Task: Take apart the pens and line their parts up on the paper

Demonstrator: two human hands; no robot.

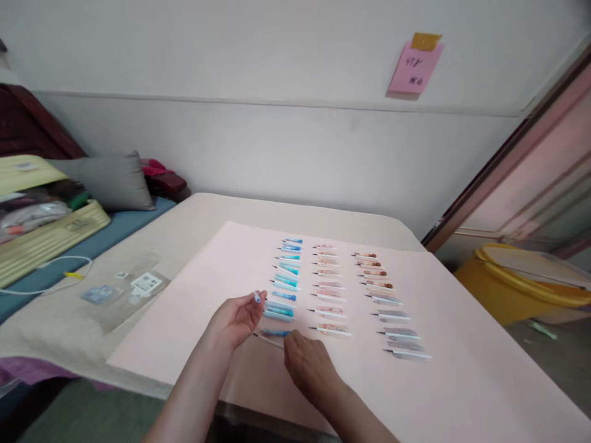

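Three columns of short pens lie on a pale pink sheet (462,344): blue pens (286,271) on the left, pink patterned pens (329,286) in the middle, brown and grey pens (388,301) on the right. My left hand (237,320) is half closed and pinches a small blue pen cap (257,297) between thumb and fingertips. My right hand (307,363) lies knuckles up at the bottom of the blue column. Its fingers are curled at a blue pen (276,333) lying on the sheet. Its fingertips are hidden.
A beige table (194,221) holds the sheet and a clear plastic bag (122,289) at the left. Beyond are a grey cushion (108,181), a yellow-green case (46,240) and a white cable (55,274). A yellow tub (508,277) stands right. A pink note (415,64) hangs on the wall.
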